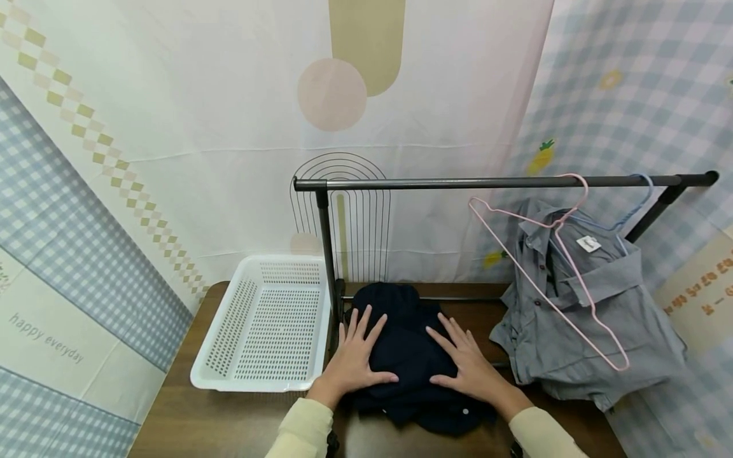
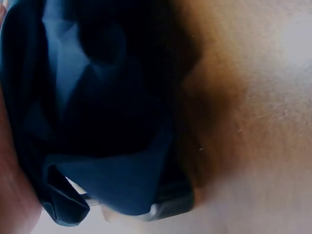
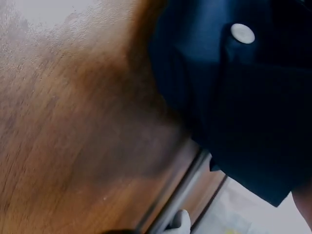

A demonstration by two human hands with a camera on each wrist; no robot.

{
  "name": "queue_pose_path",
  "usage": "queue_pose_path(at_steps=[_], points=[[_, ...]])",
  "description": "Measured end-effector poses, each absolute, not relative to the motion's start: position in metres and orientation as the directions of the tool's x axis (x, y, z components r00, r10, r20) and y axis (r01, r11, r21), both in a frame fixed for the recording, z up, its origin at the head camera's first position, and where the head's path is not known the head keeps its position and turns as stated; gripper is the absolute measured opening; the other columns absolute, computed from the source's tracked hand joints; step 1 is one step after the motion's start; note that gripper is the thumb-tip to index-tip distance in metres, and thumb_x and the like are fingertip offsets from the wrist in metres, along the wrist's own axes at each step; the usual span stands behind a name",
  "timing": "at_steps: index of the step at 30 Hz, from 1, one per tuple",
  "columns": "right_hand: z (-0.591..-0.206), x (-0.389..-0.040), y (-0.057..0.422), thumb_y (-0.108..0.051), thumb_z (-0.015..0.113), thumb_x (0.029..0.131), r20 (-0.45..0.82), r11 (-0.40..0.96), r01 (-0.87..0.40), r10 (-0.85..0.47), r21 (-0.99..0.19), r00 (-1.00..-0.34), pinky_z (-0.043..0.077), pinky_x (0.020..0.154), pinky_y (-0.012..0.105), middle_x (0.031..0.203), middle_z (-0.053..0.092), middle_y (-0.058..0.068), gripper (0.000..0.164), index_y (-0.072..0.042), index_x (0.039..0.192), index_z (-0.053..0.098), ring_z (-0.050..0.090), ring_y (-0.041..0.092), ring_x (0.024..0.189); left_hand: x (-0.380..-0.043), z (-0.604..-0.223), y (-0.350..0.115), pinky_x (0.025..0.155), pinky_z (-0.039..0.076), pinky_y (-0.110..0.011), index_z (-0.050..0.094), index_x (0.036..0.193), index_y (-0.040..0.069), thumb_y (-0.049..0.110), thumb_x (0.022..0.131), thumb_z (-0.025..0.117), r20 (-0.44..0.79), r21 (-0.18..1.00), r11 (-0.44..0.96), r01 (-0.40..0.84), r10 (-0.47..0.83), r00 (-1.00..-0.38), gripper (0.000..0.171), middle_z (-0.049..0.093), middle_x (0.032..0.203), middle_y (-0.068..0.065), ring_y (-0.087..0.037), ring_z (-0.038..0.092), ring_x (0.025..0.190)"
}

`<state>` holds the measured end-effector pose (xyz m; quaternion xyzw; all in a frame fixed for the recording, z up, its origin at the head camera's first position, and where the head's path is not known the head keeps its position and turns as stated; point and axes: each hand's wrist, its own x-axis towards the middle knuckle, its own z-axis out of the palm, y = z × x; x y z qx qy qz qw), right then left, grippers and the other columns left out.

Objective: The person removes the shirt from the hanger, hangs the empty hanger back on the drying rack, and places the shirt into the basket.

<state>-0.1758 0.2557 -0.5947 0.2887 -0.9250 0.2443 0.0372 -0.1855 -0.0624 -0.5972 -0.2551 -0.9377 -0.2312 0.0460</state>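
A dark navy garment (image 1: 409, 356) lies bunched on the wooden table beneath the rack, a white button (image 3: 243, 33) showing on it in the right wrist view. My left hand (image 1: 356, 356) rests on its left side with fingers spread. On the right side, my right hand (image 1: 468, 362) lies with its fingers spread too and the thumb pointing inward. In the left wrist view, folds of the navy cloth (image 2: 112, 180) hang beside the edge of the hand.
A white perforated basket (image 1: 260, 387) stands left of the garment. The black rack's bar (image 1: 435, 184) runs across behind my hands. At right, a grey shirt (image 1: 607, 343) hangs on a blue hanger (image 1: 635, 207), with a bare pink hanger (image 1: 529, 280) in front.
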Motion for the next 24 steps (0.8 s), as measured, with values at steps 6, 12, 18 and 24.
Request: queue_pose_path(at_steps=[6,12,18,24], points=[[-0.605,-0.181,0.252,-0.063,0.074,0.087,0.174,0.752,-0.536,-0.511,-0.383,-0.842,0.022,0.106,0.086,0.174,0.012,0.011,0.096,-0.036,0.165,0.025,0.018,0.053,0.154,-0.189,-0.613,-0.058,0.112,0.022,-0.082,0.018,0.167,0.028,0.081,0.076,0.069,0.177,0.396,0.769,0.502,0.473,-0.863,0.118,-0.003,0.175,-0.009,-0.050,0.005,0.158],[-0.617,-0.185,0.250,-0.067,0.071,0.087,0.164,0.777,-0.522,-0.497,-0.352,-0.852,0.025,0.106,0.085,0.173,0.016,0.013,0.096,-0.036,0.165,0.025,0.021,0.053,0.153,-0.190,-0.624,-0.057,0.111,0.025,-0.082,0.019,0.167,0.026,0.083,0.077,0.066,0.133,0.400,0.787,0.469,0.457,-0.880,0.117,0.008,0.174,-0.017,-0.053,0.010,0.156],[-0.624,-0.188,0.248,-0.067,0.071,0.087,0.153,0.776,-0.509,-0.490,-0.371,-0.858,0.023,0.107,0.085,0.173,0.015,0.013,0.097,-0.033,0.165,0.025,0.021,0.052,0.154,-0.193,-0.630,-0.055,0.109,0.025,-0.083,0.022,0.167,0.023,0.084,0.076,0.066,0.130,0.416,0.784,0.461,0.450,-0.884,0.117,0.013,0.173,-0.019,-0.055,0.014,0.155],[-0.636,-0.195,0.247,-0.068,0.069,0.088,0.122,0.788,-0.482,-0.475,-0.382,-0.872,0.023,0.107,0.085,0.173,0.017,0.012,0.094,-0.035,0.165,0.025,0.022,0.051,0.154,-0.195,-0.639,-0.052,0.113,0.024,-0.079,0.019,0.167,0.024,0.086,0.077,0.064,0.077,0.431,0.796,0.424,0.436,-0.897,0.118,0.012,0.173,-0.018,-0.054,0.013,0.155]])
